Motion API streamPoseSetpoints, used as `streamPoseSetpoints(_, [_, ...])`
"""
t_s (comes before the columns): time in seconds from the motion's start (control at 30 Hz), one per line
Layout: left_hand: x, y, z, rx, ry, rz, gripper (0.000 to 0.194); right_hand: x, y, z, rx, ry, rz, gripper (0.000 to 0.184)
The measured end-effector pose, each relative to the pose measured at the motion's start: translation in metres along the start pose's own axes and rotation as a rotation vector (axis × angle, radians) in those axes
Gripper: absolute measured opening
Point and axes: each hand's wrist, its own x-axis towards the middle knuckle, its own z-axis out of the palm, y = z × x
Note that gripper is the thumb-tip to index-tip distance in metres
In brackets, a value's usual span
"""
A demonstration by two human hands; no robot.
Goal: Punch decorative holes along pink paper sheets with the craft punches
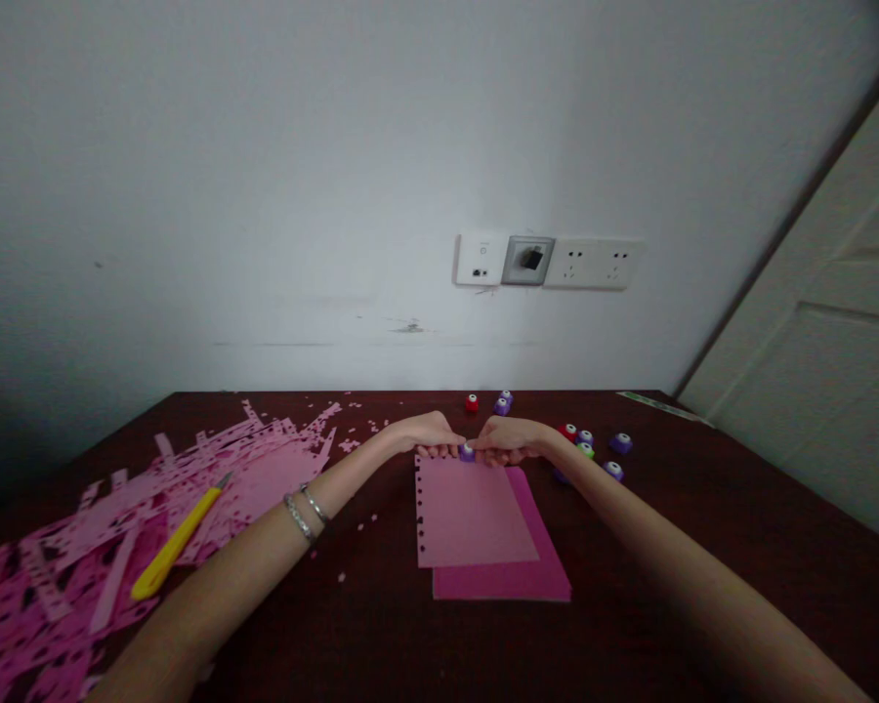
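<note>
My left hand (pixel 434 433) and my right hand (pixel 509 439) meet at the far edge of a light pink sheet of paper (pixel 473 513). Between them is a small purple craft punch (pixel 467 452) with a white top, at the sheet's top edge. Both thumbs come together on the punch, and the other fingers are curled at the paper's edge. A row of punched holes runs down the sheet's left side. Under it lies a darker magenta stack of paper (pixel 549 576), showing at the right and front.
Left of my arm is a heap of punched pink paper scraps (pixel 212 498) with a yellow craft knife (pixel 180 542) on top. Tiny paper cutouts (pixel 352 444) are scattered nearby. More punches (pixel 621 443) stand right and behind my hands. A wall with sockets (pixel 586 264) rises behind the table.
</note>
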Motion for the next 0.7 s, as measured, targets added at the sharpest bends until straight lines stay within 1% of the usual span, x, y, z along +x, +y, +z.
streamPoseSetpoints(0.1, [0.009,-0.005,-0.001,-0.04,-0.069,-0.025,0.036,0.003,-0.002,-0.003,0.021,-0.05,0.041,0.044])
streamPoseSetpoints(0.17, [0.014,-0.007,-0.004,-0.08,-0.138,-0.016,0.036,0.006,-0.005,-0.005,0.032,-0.075,0.059,0.041])
streamPoseSetpoints(0.23, [0.016,-0.007,-0.007,-0.101,-0.211,-0.005,0.036,0.008,-0.007,-0.007,0.041,-0.11,0.09,0.036])
streamPoseSetpoints(0.3, [0.016,-0.003,-0.01,-0.09,-0.255,-0.014,0.036,0.01,-0.01,-0.008,0.049,-0.14,0.125,0.03])
streamPoseSetpoints(0.4, [0.015,0.006,-0.012,-0.034,-0.269,-0.053,0.032,0.011,-0.011,-0.008,0.071,-0.144,0.135,0.025])
streamPoseSetpoints(0.57, [0.022,0.017,-0.012,0.031,-0.256,-0.137,0.011,0.013,-0.008,-0.005,0.079,-0.139,0.12,0.025])
streamPoseSetpoints(0.7, [0.027,0.018,-0.008,0.086,-0.189,-0.181,0.013,0.015,-0.005,-0.004,0.057,-0.129,0.092,0.024])
